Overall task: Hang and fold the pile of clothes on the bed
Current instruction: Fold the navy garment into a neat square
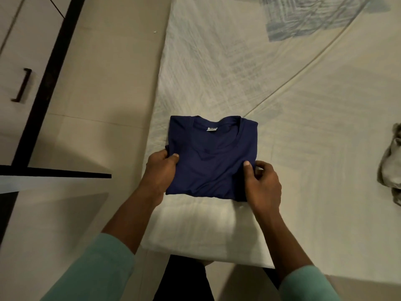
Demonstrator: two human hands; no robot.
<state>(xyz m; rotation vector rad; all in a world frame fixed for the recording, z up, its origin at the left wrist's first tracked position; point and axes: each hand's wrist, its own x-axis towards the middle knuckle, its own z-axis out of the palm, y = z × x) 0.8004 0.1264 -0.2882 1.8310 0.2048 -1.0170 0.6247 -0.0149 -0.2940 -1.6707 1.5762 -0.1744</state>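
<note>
The folded navy-blue cotton T-shirt [211, 157] lies flat on the pale quilted bed [303, 148], close to its near-left corner and straight in front of the person. The collar and its small white label [212, 129] point to the far side, and the folded edge faces near. It makes a compact, almost square packet that runs slightly longer from near to far.

The hands flank its near half, one on each side and about equally close. The left hand [160, 170] grips the left edge, thumb on top and fingers curled underneath. The right hand [263, 185] pinches the right edge, its thumb pressing the cloth where it puckers.

Judging by that two-sided hold, the packet looks ready to be lifted or slid away. A crumpled grey garment [390, 166] waits well apart at the far right of the bed.
</note>
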